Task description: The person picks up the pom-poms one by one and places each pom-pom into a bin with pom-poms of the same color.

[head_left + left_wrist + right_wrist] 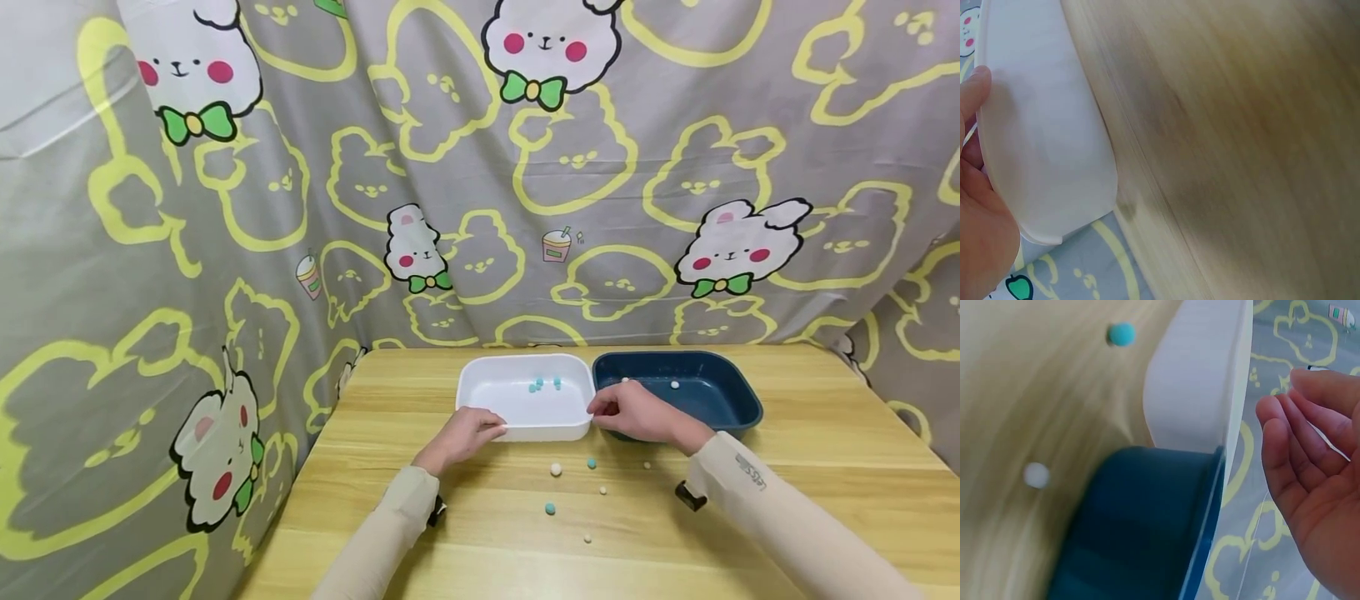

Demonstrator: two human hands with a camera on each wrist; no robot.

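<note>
Dark lettering (751,472), seemingly "Lets", marks the right sleeve (798,512).

Left hand (462,433) grips front rim of white tub (547,432); blue balls (539,382) inside. Right hand (637,412) where dark tub (716,402) adjoins; contact unclear.

a white tray (542,432) holding teal balls (539,382) sits upright beside a dark blue tray (718,403) holding white balls (675,385).
</note>
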